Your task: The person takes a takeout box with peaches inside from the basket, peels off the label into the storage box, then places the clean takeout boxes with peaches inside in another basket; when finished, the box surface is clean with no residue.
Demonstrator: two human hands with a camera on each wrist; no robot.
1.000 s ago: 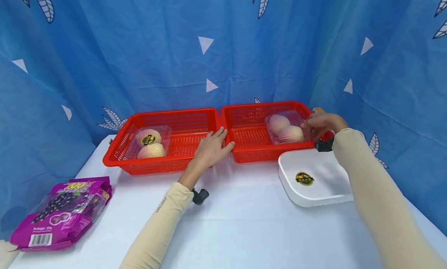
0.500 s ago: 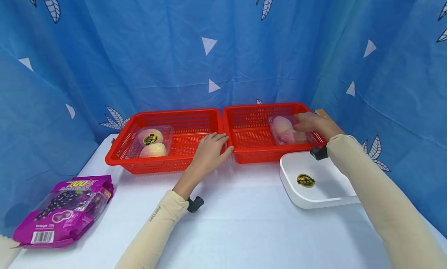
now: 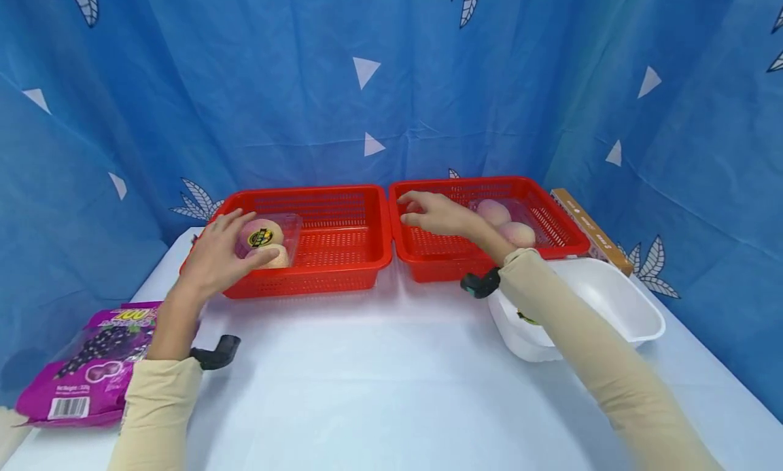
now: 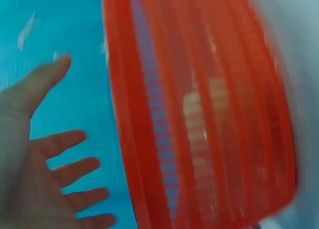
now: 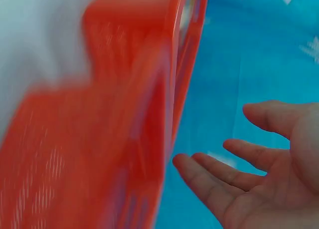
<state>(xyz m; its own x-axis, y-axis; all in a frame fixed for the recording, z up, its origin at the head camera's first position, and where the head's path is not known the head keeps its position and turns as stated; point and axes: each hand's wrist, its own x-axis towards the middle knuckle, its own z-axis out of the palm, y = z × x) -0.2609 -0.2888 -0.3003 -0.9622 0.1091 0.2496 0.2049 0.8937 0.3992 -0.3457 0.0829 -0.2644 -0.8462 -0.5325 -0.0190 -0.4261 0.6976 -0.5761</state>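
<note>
My left hand hovers at the left end of the left red basket, fingers spread and holding nothing. Inside that basket, partly behind the hand, lies a clear plastic pack of two peaches with a black and yellow label. In the left wrist view the spread fingers are apart from the basket wall. My right hand is over the left part of the right red basket, its fingers loosely bent around nothing. A second clear pack of peaches lies at that basket's right side, partly behind my forearm.
A white tub stands at the front right, partly under my right sleeve. Behind it lies a long brown box beside the right basket. A purple grape candy bag lies at the left. Blue curtain hangs behind the baskets.
My right hand has left the peach pack in the right basket and moved left. My left hand has moved left from between the baskets to the left basket's far end.
</note>
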